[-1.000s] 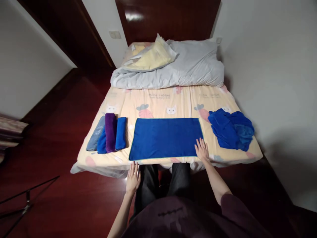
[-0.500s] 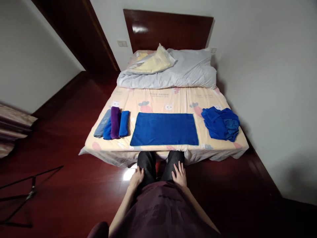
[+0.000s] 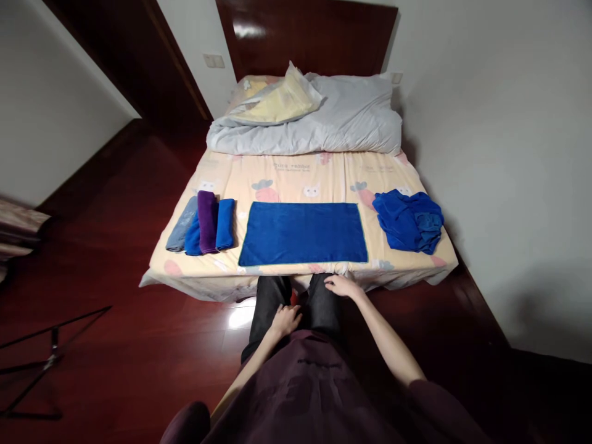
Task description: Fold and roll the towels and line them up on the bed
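Observation:
A blue towel (image 3: 303, 234) with a thin pale edging lies spread flat near the front of the bed. My right hand (image 3: 341, 285) is lifted over my right knee, just short of the mattress edge, fingers loosely stretched and holding nothing. Low over my lap is my left hand (image 3: 287, 319), empty, its fingers slightly bent and apart. To the left of the flat towel several folded or rolled towels lie side by side: a grey-blue one (image 3: 183, 224), a purple one (image 3: 208, 222) and blue ones (image 3: 226, 223). A crumpled heap of blue cloths (image 3: 407, 221) sits at the right.
The bed carries a patterned peach sheet (image 3: 296, 179). A bunched grey-white quilt (image 3: 356, 117) with a yellow patch lies by the dark wooden headboard (image 3: 305, 37). Black tripod-like legs (image 3: 50, 357) stand on the red floor at left; a wall runs along the right.
Both hands have left my thighs: the right moved forward toward the bed edge, the left moved inward and slightly forward over my lap. The view shifted slightly; the towels stay put.

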Demonstrator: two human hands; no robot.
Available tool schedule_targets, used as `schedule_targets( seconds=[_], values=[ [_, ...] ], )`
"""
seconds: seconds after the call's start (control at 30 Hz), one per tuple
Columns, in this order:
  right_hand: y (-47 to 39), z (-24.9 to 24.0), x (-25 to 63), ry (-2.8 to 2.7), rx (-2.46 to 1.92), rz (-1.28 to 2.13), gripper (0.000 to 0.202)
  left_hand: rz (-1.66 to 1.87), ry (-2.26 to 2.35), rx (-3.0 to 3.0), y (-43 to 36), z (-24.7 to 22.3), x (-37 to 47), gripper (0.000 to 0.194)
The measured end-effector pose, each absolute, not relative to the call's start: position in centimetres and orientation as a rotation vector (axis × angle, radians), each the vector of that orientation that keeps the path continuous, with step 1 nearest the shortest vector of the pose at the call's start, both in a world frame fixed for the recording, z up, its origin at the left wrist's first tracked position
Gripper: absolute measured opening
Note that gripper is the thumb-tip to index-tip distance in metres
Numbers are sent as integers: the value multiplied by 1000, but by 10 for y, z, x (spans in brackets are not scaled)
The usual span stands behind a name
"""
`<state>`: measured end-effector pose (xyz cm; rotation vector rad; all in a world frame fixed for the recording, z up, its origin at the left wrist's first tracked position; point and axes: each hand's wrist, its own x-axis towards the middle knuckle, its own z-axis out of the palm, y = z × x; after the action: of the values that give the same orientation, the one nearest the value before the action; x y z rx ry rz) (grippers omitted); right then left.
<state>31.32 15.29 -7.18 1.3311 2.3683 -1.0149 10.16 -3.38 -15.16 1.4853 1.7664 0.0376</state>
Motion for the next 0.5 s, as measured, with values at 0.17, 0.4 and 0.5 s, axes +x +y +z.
schedule_targets(
  seconds=[0.17,0.4,0.5],
  values=[
    [256,-25,269,2510,1254,-839,29,493,1548,1242,-18,-163,127,36],
    [383,-2,178,2515,1316,-655,32,1179,1291,250,44,-176,150,46],
    [425,-17,141,2505,1342,-657,33,1314,1145,-32,72,-174,148,49]
  ],
)
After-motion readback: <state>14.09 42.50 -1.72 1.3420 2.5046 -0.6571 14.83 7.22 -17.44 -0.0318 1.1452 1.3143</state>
